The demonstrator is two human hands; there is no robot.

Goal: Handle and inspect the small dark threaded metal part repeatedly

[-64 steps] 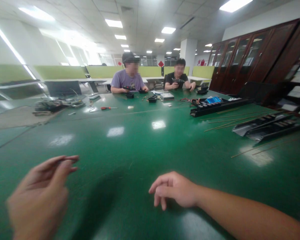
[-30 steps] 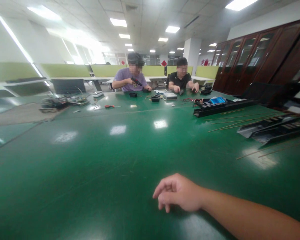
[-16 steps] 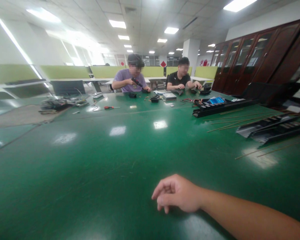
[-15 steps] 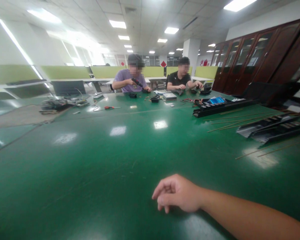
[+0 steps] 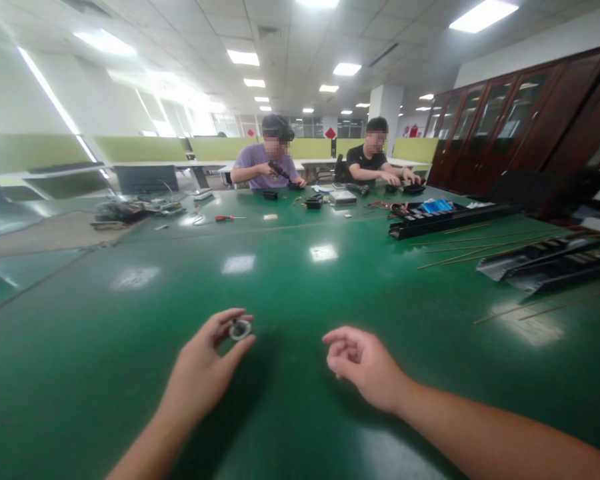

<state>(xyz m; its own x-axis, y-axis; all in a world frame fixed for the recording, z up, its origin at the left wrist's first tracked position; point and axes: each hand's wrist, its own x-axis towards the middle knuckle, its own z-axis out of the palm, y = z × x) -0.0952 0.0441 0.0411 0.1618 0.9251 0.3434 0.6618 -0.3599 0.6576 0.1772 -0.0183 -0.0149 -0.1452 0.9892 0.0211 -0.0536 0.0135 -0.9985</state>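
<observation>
My left hand (image 5: 207, 360) has come in above the green table (image 5: 290, 413). Between its thumb and fingers is a small round part, a silvery ring with a dark centre (image 5: 240, 329), whose exact kind I cannot make out. To its right, my right hand (image 5: 365, 367) hovers over the table with loosely curved fingers, and nothing shows in it. The two hands are apart, with bare tabletop between them.
Black metal channels (image 5: 545, 263) and thin brass-coloured rods (image 5: 460, 259) lie on the right. A longer channel (image 5: 445, 217) carries blue parts. A red screwdriver (image 5: 225, 218) and a cluttered heap (image 5: 125, 212) lie farther back. Two people work across the table, one holding a power drill (image 5: 279, 169).
My left hand has entered from the lower left, holding the round part. My right hand has moved slightly up and right. The co-worker at the right has brought both hands to the black parts.
</observation>
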